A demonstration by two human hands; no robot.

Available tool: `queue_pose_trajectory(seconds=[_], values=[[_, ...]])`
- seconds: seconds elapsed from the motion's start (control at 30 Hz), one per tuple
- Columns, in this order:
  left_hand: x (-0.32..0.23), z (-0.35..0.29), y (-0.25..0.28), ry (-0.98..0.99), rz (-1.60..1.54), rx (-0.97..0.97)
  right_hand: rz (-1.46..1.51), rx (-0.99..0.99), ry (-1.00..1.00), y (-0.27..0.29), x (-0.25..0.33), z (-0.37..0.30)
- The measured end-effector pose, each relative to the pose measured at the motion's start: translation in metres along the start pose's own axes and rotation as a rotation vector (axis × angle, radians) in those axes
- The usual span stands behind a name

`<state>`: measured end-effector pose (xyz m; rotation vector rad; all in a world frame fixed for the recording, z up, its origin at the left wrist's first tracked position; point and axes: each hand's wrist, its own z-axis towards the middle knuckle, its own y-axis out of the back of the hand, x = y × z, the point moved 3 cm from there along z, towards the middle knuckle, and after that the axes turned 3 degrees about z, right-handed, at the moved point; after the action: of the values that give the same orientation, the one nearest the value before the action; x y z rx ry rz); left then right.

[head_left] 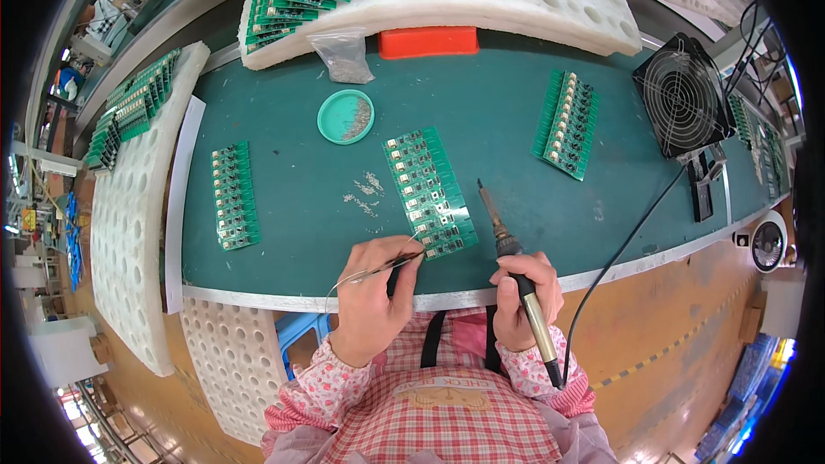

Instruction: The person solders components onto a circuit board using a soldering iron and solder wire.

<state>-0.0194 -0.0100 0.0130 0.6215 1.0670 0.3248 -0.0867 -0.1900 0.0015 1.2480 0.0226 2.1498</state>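
My left hand [374, 299] is closed around tweezers [388, 267], with a thin wire looping out beside them. The tweezer tips reach the near left corner of a green circuit board panel [430, 193], which lies at a slant in front of me. In my right hand [531, 296] is a soldering iron [507, 242], gripped by its handle. Its tip points away from me, to the right of the panel and apart from it. Small loose metal parts [365, 193] are scattered left of the panel. Behind them stands a round green dish [332, 127] with more small parts.
Other board panels lie left [234, 198] and right [565, 125]. A plastic bag [342, 56], a red box [428, 43] and white foam [516, 4] bearing boards stand at the back. More foam [129, 232] is left. A black fan [683, 94] and iron cord [619, 253] are right.
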Motion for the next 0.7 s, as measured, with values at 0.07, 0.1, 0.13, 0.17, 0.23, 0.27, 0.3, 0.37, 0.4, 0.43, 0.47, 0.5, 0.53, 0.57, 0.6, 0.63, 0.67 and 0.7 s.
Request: queue_pose_trajectory(seconds=[0.07,0.1,0.13,0.17,0.23,0.27,0.3,0.37,0.4,0.43,0.47,0.5,0.53,0.57,0.6,0.63,0.67,0.7], values=[[0.0007,-0.0015,-0.0022,-0.016,0.011,0.001,0.012,-0.003,0.006,0.0006,-0.001,-0.0025],[0.0006,-0.0017,-0.0028,-0.03,0.023,0.0,0.011,-0.006,0.004,0.0006,-0.0009,-0.0024],[0.0008,-0.0016,-0.0031,-0.032,0.022,0.002,0.018,-0.007,-0.001,0.0001,-0.0009,-0.0019],[0.0009,-0.0014,-0.0033,-0.033,0.032,0.004,0.025,-0.007,-0.005,-0.0001,-0.0008,-0.0017],[0.0002,-0.0012,-0.0037,-0.034,0.045,0.006,0.029,-0.012,-0.005,0.0001,-0.0017,-0.0027],[-0.0003,-0.0012,-0.0041,-0.032,0.057,0.005,0.031,-0.016,-0.003,0.0002,-0.002,-0.0031],[-0.0004,-0.0013,-0.0045,-0.029,0.067,0.005,0.032,-0.016,-0.004,0.0,-0.0022,-0.0033],[-0.0006,-0.0013,-0.0055,-0.034,0.073,0.0,0.032,-0.021,0.0,-0.0002,-0.0025,-0.0033],[-0.0008,-0.0012,-0.0055,-0.04,0.078,-0.007,0.033,-0.022,-0.001,-0.0004,-0.0025,-0.0034],[-0.0012,-0.001,-0.0057,-0.04,0.079,-0.005,0.037,-0.028,-0.002,-0.0005,-0.0023,-0.0035],[-0.0018,-0.0007,-0.0058,-0.044,0.087,-0.008,0.041,-0.033,-0.002,-0.0005,-0.0021,-0.0036],[-0.0023,-0.0005,-0.0057,-0.048,0.094,-0.011,0.042,-0.034,-0.004,-0.0009,-0.0017,-0.0032],[-0.0027,-0.0003,-0.0056,-0.048,0.094,-0.01,0.014,-0.031,-0.01,-0.0014,-0.0011,-0.0025],[-0.0029,-0.0003,-0.0055,-0.04,0.1,-0.005,-0.015,-0.027,-0.017,-0.0016,-0.0009,-0.0021],[-0.0029,-0.0001,-0.0054,-0.033,0.106,-0.001,-0.015,-0.028,-0.018,-0.0011,-0.0009,-0.0019],[-0.0029,-0.0001,-0.0053,-0.032,0.106,0.0,0.018,-0.025,-0.011,-0.0003,-0.001,-0.0018],[-0.0028,-0.0001,-0.0053,-0.032,0.107,0.002,0.05,-0.022,-0.005,0.0,-0.0011,-0.0019],[-0.0028,0.0,-0.0052,-0.032,0.108,0.003,0.05,-0.022,-0.006,0.0001,-0.0013,-0.0021]])
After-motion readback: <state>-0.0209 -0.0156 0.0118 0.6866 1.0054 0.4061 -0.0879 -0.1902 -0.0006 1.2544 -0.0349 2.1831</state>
